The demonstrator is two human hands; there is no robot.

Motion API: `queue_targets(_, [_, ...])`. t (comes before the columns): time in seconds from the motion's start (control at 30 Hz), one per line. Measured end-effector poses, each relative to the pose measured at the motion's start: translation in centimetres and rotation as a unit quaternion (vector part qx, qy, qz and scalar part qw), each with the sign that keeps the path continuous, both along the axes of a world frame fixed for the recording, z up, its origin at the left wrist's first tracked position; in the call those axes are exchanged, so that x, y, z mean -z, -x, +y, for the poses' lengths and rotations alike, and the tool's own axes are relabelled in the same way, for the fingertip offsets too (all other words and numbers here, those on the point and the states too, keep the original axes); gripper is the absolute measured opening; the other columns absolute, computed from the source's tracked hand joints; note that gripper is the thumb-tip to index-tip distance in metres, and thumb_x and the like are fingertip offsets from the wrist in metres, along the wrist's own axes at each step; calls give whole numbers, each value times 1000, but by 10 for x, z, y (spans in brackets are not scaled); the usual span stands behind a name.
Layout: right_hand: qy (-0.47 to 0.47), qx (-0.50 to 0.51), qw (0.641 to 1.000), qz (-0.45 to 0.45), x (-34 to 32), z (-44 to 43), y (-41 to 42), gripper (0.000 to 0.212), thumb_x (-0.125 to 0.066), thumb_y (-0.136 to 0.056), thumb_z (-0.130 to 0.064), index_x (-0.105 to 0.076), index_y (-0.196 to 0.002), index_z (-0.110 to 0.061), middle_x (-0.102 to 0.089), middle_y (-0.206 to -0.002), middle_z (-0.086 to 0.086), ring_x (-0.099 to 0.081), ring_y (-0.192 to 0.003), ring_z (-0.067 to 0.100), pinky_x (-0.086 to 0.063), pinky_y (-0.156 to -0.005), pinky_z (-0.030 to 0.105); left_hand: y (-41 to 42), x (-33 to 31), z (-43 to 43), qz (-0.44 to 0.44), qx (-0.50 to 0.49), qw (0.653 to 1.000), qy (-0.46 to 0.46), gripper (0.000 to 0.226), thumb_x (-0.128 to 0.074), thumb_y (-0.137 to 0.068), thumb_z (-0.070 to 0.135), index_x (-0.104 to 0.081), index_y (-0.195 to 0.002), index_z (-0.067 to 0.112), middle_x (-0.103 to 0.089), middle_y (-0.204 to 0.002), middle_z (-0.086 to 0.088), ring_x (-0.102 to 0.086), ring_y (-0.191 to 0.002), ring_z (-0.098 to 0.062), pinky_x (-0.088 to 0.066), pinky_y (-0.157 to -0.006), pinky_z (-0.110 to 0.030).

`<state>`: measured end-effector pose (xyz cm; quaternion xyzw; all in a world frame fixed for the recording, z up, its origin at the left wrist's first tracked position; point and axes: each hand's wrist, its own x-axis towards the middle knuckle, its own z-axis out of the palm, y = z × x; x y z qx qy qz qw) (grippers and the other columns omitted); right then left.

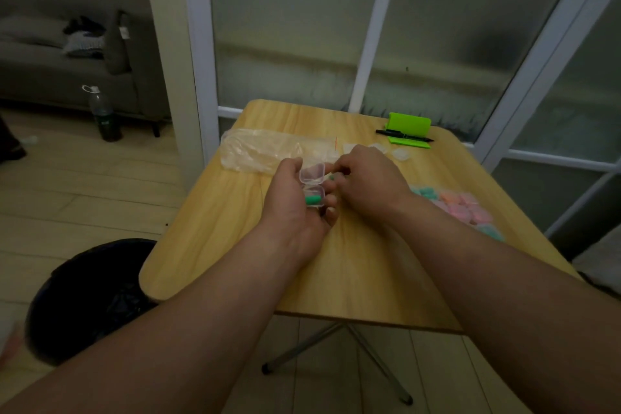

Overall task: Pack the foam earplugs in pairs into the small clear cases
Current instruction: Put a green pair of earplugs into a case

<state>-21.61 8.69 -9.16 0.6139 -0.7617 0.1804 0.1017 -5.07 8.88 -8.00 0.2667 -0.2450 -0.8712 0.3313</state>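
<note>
Head view: left hand [295,202] grips open clear case [313,186] containing green earplug [312,200]; right hand [366,175] pinches second green earplug [332,176] beside it.

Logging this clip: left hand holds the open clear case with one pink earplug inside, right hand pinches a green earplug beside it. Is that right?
Not quite. In the head view the left hand holds the open clear case, but the earplug inside is green, not pink. The right hand does pinch a green earplug beside it.

A small clear case [313,185] sits mid-frame, lid open, one green earplug [312,200] inside; another green earplug [332,176] just right. Pastel earplugs [463,208] heap at right.
</note>
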Motion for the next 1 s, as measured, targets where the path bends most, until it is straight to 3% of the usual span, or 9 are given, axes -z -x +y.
queue_targets(0.17, [44, 13, 998, -43, -10, 15, 0, 27, -63, -94, -22, -79, -116, -21, -73, -108, -1, -64, -98, 18, -46, -76, 31, 1, 1, 0, -16, -6, 1000, 2, 43, -39, -105, 45, -66, -112, 11, -53, -66, -2, -42, -56, -12, -32, -58, -25])
queue_targets(0.3, [105, 21, 986, -128, -20, 40, -3, 18, -67, -93, -17, -73, -109, -23, -70, -97, -9, -63, -90, 12, -46, -74, 28, 3, 0, 1, -23, -2, 1000, 0, 44, -39, -106, 45, -66, -112, 11, -53, -66, -2, -41, -57, -12, -32, -58, -26])
queue_targets(0.4, [156, 4, 969, -193, -28, 63, -14, 15, -70, -91, -13, -73, -103, -22, -71, -93, -13, -65, -86, 3, -46, -69, 14, 5, 0, 5, -28, 5, 1000, 7, 46, -39, -106, 44, -67, -114, 10, -55, -67, -3, -44, -57, -13, -34, -59, -26])
queue_targets(0.5, [171, -34, 955, -241, -35, 83, -33, 15, -69, -93, -10, -74, -103, -21, -71, -91, -13, -66, -86, -2, -48, -69, 10, 7, 0, 12, -21, 25, 999, 10, 48, -39, -106, 45, -66, -120, 8, -59, -76, -6, -48, -61, -14, -39, -61, -27])
queue_targets(0.57, [156, -58, 956, -241, -36, 93, -42, 15, -69, -94, -12, -74, -102, -23, -70, -91, -13, -65, -85, -1, -46, -67, 10, 9, -1, 16, -10, 41, 999, 4, 50, -40, -106, 46, -66, -126, 8, -66, -92, -11, -56, -74, -17, -45, -70, -29])
queue_targets(0.67, [123, -71, 969, -204, -30, 98, -45, 19, -74, -91, -18, -72, -93, -38, -65, -97, -12, -60, -88, 1, -41, -71, 10, 11, -2, 19, 1, 54, 999, 2, 55, -39, -106, 47, -63, -136, 7, -73, -119, -16, -64, -101, -22, -49, -95, -35])
queue_targets(0.8, [104, -54, 971, -208, -22, 100, -41, 14, -77, -89, -22, -80, -99, -31, -58, -99, -6, -55, -93, 2, -40, -78, 16, 14, -1, 22, 0, 60, 998, 7, 49, -41, -106, 47, -65, -130, 12, -67, -98, -9, -63, -84, -18, -51, -85, -34])
queue_targets(1.0, [93, -63, 970, -215, -24, 104, -41, 25, -74, -94, -24, -76, -110, -43, -56, -99, -9, -54, -92, -2, -38, -76, 9, 15, 1, 25, -4, 69, 998, 9, 55, -41, -106, 48, -65, -136, 10, -70, -104, -11, -64, -91, -21, -48, -88, -35])
